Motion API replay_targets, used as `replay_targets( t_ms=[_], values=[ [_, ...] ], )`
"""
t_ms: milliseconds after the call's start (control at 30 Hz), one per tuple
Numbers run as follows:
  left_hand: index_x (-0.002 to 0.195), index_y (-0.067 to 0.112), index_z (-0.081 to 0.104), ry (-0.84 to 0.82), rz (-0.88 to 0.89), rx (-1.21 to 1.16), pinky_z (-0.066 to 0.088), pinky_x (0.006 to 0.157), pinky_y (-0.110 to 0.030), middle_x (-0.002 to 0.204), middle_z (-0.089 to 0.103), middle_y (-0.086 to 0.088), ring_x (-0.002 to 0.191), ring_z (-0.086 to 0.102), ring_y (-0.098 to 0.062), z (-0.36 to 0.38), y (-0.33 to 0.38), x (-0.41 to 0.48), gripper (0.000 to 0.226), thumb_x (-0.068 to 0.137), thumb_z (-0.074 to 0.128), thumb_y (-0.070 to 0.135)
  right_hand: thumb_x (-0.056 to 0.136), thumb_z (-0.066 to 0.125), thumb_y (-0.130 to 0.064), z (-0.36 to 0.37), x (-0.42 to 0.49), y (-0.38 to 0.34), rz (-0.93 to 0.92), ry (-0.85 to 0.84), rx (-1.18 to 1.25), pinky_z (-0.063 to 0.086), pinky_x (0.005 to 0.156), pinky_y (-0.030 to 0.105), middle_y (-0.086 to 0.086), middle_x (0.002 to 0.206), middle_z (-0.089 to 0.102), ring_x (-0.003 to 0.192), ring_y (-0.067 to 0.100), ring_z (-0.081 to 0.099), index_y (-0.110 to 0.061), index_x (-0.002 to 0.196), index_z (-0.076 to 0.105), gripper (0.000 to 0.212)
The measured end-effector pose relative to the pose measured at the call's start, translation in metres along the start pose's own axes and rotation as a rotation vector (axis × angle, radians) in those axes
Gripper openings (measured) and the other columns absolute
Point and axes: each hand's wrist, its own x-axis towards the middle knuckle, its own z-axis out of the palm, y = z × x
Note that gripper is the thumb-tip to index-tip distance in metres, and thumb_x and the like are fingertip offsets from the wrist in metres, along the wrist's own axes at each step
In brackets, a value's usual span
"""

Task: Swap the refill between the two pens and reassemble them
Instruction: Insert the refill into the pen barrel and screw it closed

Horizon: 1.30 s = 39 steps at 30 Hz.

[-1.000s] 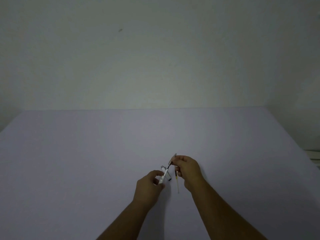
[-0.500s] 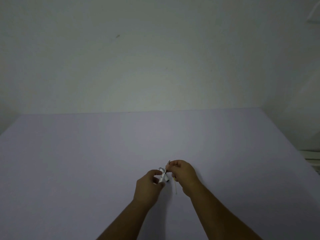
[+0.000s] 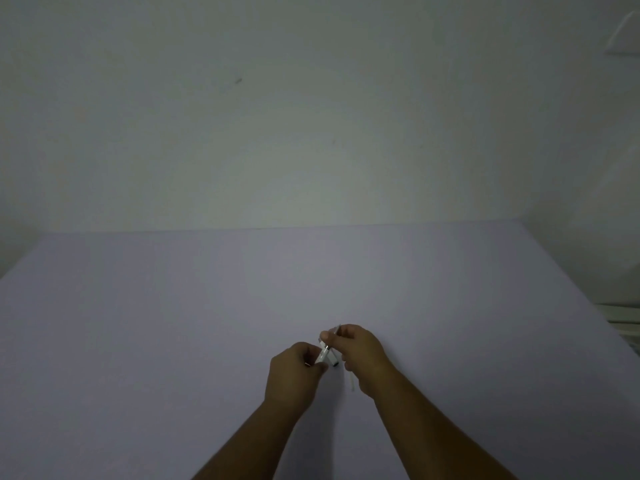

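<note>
Just above the lavender table (image 3: 173,323), my left hand (image 3: 294,370) pinches the lower end of a white pen barrel (image 3: 322,356) that slants up to the right. My right hand (image 3: 360,355) grips a thin grey pen part (image 3: 335,330) at the barrel's upper end, where the two hands almost touch. A thin pale refill (image 3: 350,382) hangs down from under my right hand. A short dark-ended piece (image 3: 333,362) shows between the hands; I cannot tell whether it lies on the table or is held.
A plain pale wall (image 3: 311,116) rises behind the table's far edge. The table's right edge runs diagonally at the right, with a white slatted object (image 3: 623,317) beyond it.
My right hand has moved down and left, bringing the grey part closer to the barrel's end. The exposed length of that part has shrunk. The camera has tilted slightly.
</note>
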Motion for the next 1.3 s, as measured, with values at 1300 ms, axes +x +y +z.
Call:
replay_targets(
  t_ms=[1300],
  values=[
    [0.081, 0.02, 0.066, 0.001, -0.006, 0.008, 0.032, 0.049, -0.011, 0.065, 0.055, 0.017, 0.058, 0.05, 0.002, -0.012, 0.004, -0.007, 0.009, 0.076, 0.072, 0.015, 0.082, 0.068, -0.025, -0.002, -0.01, -0.009, -0.06, -0.071, -0.052, 0.039, 0.057, 0.02, -0.002, 0.078, 0.065, 0.063, 0.006, 0.051, -0.02, 0.079, 0.068, 0.006]
  ],
)
